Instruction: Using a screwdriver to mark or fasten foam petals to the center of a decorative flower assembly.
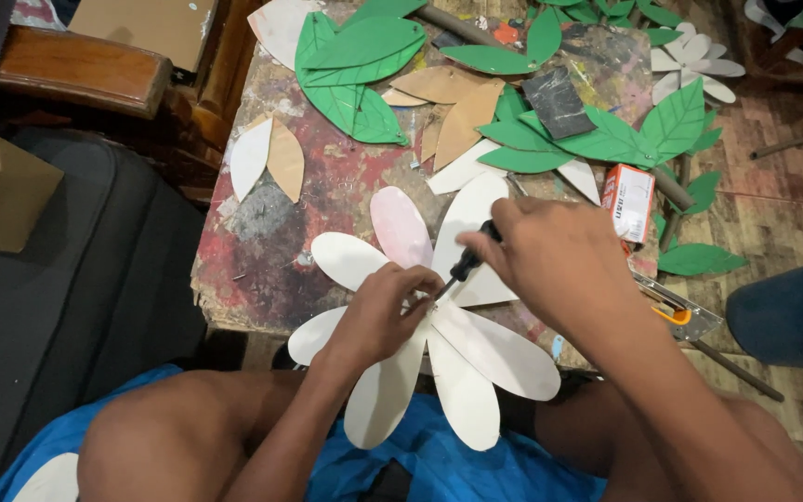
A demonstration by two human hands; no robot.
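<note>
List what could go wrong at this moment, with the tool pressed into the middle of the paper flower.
1. The tool in the right hand points at the left hand pinning the flower; a slip could jab the fingers.
2. The flower overhangs the table edge above the lap, so pressure may bend or tear its petals.

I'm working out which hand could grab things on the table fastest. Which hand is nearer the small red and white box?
Right. The right hand, gripping a black-handled tool, sits just left of the box. The left hand is farther off, pressing on the white paper flower.
</note>
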